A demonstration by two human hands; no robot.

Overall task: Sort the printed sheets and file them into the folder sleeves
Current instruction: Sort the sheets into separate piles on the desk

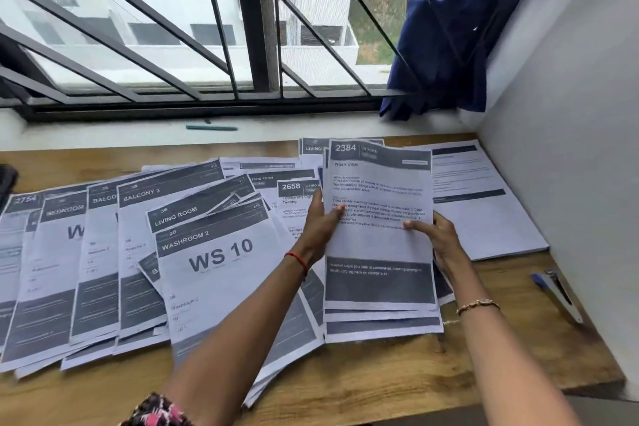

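L hand & R hand each grip a side edge of a stack, top page "2384 Wash Cups": thumbs on the front, fingers behind, out of sight. Stack stands tilted at the desk's right half; whether its lower edge touches down, can't tell. Loose sheets fan over left & middle, "WS 10" uppermost. Another pile in far right corner. Stapler by right edge. Pen on sill.

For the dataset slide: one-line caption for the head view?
Left hand and right hand hold a sheet stack topped "2384 Wash Cups" at a wooden desk spread with printed sheets.
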